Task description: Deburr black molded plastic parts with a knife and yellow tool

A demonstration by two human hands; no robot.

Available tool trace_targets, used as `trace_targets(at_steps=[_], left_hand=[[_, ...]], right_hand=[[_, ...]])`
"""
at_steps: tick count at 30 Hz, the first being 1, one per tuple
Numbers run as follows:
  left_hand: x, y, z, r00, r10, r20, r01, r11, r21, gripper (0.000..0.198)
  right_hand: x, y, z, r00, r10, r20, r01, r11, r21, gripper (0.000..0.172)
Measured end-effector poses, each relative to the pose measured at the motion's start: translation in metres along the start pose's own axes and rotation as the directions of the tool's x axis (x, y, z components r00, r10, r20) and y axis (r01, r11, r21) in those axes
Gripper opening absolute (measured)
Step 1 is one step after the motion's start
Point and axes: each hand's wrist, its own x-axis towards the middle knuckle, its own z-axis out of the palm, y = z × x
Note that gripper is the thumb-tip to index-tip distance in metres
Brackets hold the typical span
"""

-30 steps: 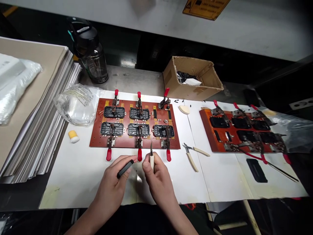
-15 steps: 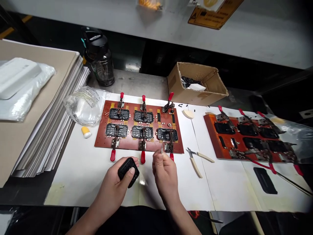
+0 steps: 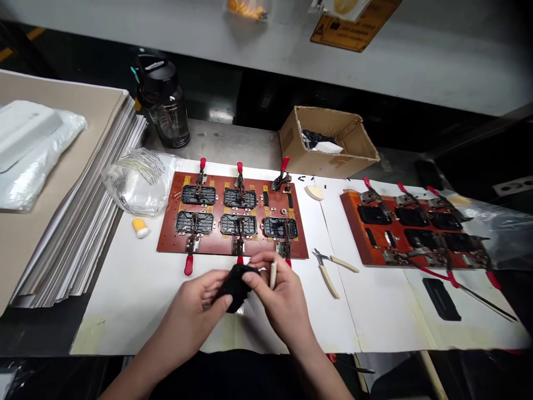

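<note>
A small black plastic part [image 3: 235,287] is held between both hands above the white paper. My left hand [image 3: 200,303] is closed on its left side with the thumb in front. My right hand [image 3: 283,294] grips its upper right edge with thumb and fingers. A slim cream-coloured stick [image 3: 273,275] also lies in the right hand; its kind is not clear. Just beyond the hands lies a reddish-brown fixture board [image 3: 166,244] with red-handled toggle clamps. Black plastic housings [image 3: 194,223] sit clamped on it, and the upper right station has no housing.
Cream-handled nippers [image 3: 328,272] lie to the right of my hands. Further right is a second clamp fixture [image 3: 362,244] with a flat black piece [image 3: 441,299] before it. A cardboard box [image 3: 345,164], a bottle [image 3: 169,111], a yellow-and-white cap-like item [image 3: 140,228] and stacked card sheets [image 3: 83,216] surround the board.
My right hand has moved left and taken hold of the black part, which the left hand has turned and shifted right. The view has shifted slightly.
</note>
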Motion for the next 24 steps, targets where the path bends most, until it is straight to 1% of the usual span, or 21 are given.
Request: trace_targets(at_steps=[2,3,4,6,7,8,9,10,12,13,15,18,24], left_hand=[[-0.002,0.000,0.001,0.989,-0.020,0.144,0.010,0.997,0.072,0.023],[-0.002,0.000,0.002,0.985,-0.015,0.171,-0.002,0.995,0.098,0.021],[-0.002,-0.001,0.004,0.988,0.003,0.154,-0.022,0.993,0.120,0.021],[-0.001,-0.004,0.006,0.997,0.060,0.041,-0.066,0.981,0.182,0.025],[-0.001,-0.006,0.007,0.995,0.096,-0.025,-0.088,0.971,0.223,0.027],[0.000,-0.007,0.007,0.988,0.131,-0.084,-0.105,0.959,0.265,0.029],[0.001,-0.008,0.007,0.979,0.158,-0.128,-0.114,0.948,0.298,0.031],[0.001,-0.008,0.007,0.973,0.175,-0.152,-0.120,0.941,0.316,0.033],[0.002,-0.008,0.006,0.970,0.182,-0.163,-0.124,0.940,0.317,0.033],[0.003,-0.007,0.005,0.971,0.179,-0.160,-0.122,0.942,0.313,0.033],[0.004,-0.006,0.005,0.972,0.184,-0.144,-0.131,0.939,0.319,0.033],[0.004,-0.006,0.005,0.970,0.204,-0.135,-0.150,0.932,0.329,0.036],[0.006,-0.008,0.006,0.969,0.204,-0.135,-0.145,0.924,0.354,0.039]], right_hand=[[-0.001,-0.003,-0.002,0.983,0.003,0.181,0.018,0.993,-0.115,0.018],[-0.002,-0.004,-0.003,0.972,-0.003,0.235,0.041,0.987,-0.155,0.016],[-0.003,-0.003,-0.002,0.971,-0.027,0.238,0.070,0.982,-0.177,0.016],[-0.006,-0.001,-0.002,0.989,-0.093,0.117,0.113,0.977,-0.180,0.016],[-0.008,0.000,-0.001,0.992,-0.109,0.062,0.117,0.979,-0.166,0.019],[-0.011,0.001,0.000,0.993,-0.102,0.056,0.109,0.983,-0.150,0.025],[-0.014,0.001,0.002,0.991,-0.077,0.108,0.093,0.985,-0.145,0.031],[-0.019,0.002,0.005,0.980,-0.047,0.192,0.078,0.984,-0.159,0.034],[-0.030,0.002,0.012,0.941,-0.014,0.339,0.098,0.968,-0.233,0.034],[-0.035,0.002,0.016,0.930,-0.010,0.367,0.119,0.954,-0.276,0.033],[-0.043,0.004,0.024,0.934,-0.021,0.356,0.152,0.928,-0.342,0.032],[-0.046,0.008,0.031,0.951,-0.034,0.308,0.155,0.913,-0.378,0.032],[-0.043,0.011,0.032,0.957,-0.028,0.288,0.143,0.911,-0.386,0.032]])
